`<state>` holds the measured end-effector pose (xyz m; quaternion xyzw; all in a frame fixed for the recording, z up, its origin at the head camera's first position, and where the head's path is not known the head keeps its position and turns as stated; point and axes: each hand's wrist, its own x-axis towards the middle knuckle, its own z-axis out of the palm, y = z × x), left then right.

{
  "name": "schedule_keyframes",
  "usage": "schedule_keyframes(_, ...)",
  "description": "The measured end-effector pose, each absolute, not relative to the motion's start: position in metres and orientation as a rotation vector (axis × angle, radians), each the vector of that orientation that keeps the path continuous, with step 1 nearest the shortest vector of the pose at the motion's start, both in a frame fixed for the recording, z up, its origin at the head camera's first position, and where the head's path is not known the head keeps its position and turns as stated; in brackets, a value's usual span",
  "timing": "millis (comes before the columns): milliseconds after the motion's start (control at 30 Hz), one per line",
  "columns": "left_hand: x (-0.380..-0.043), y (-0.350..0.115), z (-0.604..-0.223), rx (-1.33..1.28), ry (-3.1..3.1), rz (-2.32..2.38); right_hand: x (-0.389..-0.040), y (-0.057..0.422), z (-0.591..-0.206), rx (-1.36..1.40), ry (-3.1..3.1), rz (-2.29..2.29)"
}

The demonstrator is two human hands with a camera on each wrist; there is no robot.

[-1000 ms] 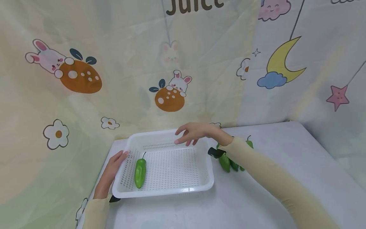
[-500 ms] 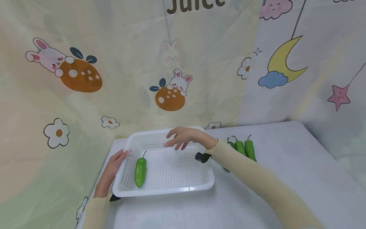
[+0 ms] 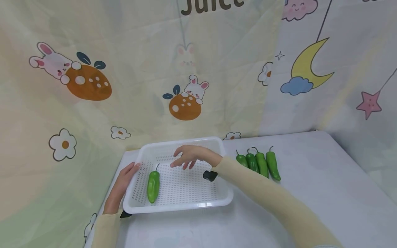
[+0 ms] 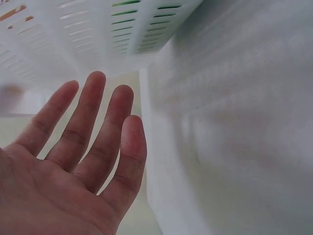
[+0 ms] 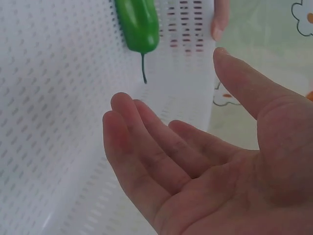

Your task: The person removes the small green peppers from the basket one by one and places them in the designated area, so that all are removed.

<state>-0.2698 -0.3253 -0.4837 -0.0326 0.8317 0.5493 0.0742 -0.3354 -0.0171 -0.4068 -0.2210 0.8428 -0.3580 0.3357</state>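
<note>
A white plastic basket (image 3: 192, 203) with slotted walls stands on the table, one green pepper (image 3: 153, 187) lying in its left part. My left hand (image 3: 122, 181) is at the basket's left side, fingertips right at the rim. In the left wrist view its fingers (image 4: 90, 117) extend nearly straight below the slotted wall, and the thumb is hidden. Over the basket's back middle hovers my right hand (image 3: 193, 155), palm down and holding nothing. The right wrist view shows its loosely bent fingers (image 5: 146, 142) and spread thumb, with the pepper's stem beyond the fingertips.
Several green peppers (image 3: 261, 163) lie side by side on the white table (image 3: 310, 179), right of the basket and partly behind the right sleeve (image 3: 263, 196). A printed curtain (image 3: 139, 86) hangs behind the table.
My right hand has moved left and slightly lower over the basket, uncovering the peppers on the right. The left hand, basket and pepper inside have stayed put.
</note>
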Motion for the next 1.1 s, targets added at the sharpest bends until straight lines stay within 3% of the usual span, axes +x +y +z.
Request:
schedule_keyframes(500,-0.274,-0.327,-0.484,-0.147,2.496,1.628,-0.317,-0.07,-0.427,-0.62,2.208,-0.891)
schedule_keyframes(1100,-0.272,-0.33,-0.488,-0.114,2.492,1.634,-0.323,-0.114,-0.441,-0.501,2.203,-0.872)
